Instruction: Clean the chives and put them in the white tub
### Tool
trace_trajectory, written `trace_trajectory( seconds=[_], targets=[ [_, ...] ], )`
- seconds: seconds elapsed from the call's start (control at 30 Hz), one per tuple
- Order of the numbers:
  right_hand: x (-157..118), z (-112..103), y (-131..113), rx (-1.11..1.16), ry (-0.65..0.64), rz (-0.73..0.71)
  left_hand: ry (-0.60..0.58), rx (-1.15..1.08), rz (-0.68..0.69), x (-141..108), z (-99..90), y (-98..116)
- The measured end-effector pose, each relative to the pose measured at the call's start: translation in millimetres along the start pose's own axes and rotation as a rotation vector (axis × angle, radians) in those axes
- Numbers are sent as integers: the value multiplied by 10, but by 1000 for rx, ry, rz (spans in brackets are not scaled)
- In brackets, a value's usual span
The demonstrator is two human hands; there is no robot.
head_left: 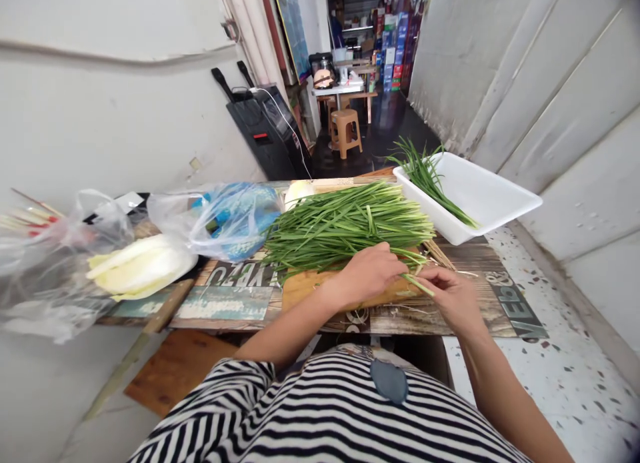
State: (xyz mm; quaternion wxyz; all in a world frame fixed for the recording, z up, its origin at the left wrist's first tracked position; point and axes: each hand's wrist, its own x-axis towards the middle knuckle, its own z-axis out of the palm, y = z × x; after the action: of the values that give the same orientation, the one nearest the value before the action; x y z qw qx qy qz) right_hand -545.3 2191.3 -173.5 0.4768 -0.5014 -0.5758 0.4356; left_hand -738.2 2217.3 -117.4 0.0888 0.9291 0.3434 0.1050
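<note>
A large heap of garlic chives (345, 216) lies across a wooden cutting board (310, 288), pale stem ends toward the right. My left hand (373, 273) is closed around a few chive stalks at the heap's near side, its fingertips partly hidden. Just to the right, my right hand (453, 293) pinches the pale ends of those stalks between thumb and fingers. Beyond my right hand stands a white plastic basin (495, 196) with a small bunch of chives (425, 173) leaning over its left rim.
Left on the table (225, 303) are a napa cabbage (143, 266), a blue bundle in a clear plastic bag (240, 216) and skewers (33, 220). A black speaker-like case (270, 126) leans by the wall. Farther back stands a brown stool (345, 131).
</note>
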Motion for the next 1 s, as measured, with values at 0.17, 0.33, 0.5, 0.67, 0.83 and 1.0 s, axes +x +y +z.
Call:
trace_trajectory(
  seconds=[0.17, 0.33, 0.5, 0.67, 0.83, 1.0],
  targets=[
    [59, -249, 125, 32, -82, 238, 3, 116, -65, -133, 25, -52],
    [151, -259, 50, -283, 59, -24, 51, 160, -137, -202, 2, -152],
    [180, 115, -127, -319, -208, -307, 58, 81, -74, -179, 25, -133],
    [122, 102, -140, -250, -329, -162, 113, 40, -25, -224, -23, -59],
    [156, -252, 21, -282, 50, -13, 217, 51, -183, -377, -190, -140],
    [275, -244, 290, -660, 32, -411, 411, 89, -283, -425, -321, -227]
  ],
)
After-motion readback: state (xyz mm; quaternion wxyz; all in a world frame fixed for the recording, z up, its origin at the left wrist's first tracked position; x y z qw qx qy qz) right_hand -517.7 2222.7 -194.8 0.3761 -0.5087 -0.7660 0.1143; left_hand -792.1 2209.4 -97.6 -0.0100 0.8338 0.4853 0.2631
